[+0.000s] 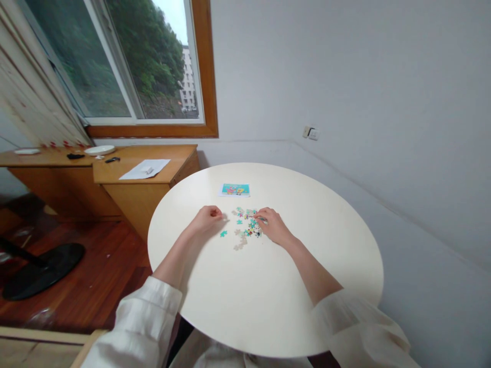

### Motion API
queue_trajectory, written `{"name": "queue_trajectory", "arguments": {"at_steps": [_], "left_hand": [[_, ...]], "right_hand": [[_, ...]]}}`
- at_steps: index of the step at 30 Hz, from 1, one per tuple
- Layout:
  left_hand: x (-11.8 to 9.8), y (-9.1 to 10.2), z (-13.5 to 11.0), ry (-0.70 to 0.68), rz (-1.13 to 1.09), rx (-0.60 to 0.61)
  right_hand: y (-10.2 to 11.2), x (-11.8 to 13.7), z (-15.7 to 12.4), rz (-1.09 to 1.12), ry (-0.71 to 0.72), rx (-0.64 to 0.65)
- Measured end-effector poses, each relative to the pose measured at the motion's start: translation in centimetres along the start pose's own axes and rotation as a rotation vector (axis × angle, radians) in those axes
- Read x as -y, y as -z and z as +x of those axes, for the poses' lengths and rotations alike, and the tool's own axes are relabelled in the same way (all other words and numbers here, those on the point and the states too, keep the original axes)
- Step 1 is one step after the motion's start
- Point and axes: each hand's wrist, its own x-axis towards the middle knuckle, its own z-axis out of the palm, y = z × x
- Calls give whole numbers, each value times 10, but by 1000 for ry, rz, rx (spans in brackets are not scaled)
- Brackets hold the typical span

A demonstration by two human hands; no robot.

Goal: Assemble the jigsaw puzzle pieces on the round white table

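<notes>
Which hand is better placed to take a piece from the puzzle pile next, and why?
Probably the right hand: its fingers are at the pile, while the left hand sits apart, near a stray teal piece.

Inscriptions: none can be read; on the picture card, any lettering is too small to be made out.

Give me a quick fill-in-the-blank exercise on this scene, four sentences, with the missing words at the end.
1. The hand touching the main cluster of puzzle pieces is the person's ____ one.
2. On the white table, the picture card lies ____ away from the person than the pieces do.
3. A white plate sits on wooden furniture below the brown-framed ____.
4. The pale curtain hangs on the ____ side of the view.

Missing words: right; farther; window; left.
</notes>
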Motion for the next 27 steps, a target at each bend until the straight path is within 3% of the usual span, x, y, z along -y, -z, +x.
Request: {"name": "queue_trajectory", "arguments": {"at_steps": [10,19,27], "left_hand": [[-6,5,-14,-34,14,319],[7,7,-6,-22,272,-25],[19,3,0,15,406,-131]], "right_hand": [[2,3,5,12,-3,7],[0,3,3,16,-11,16],[0,7,2,17,-3,15]]}}
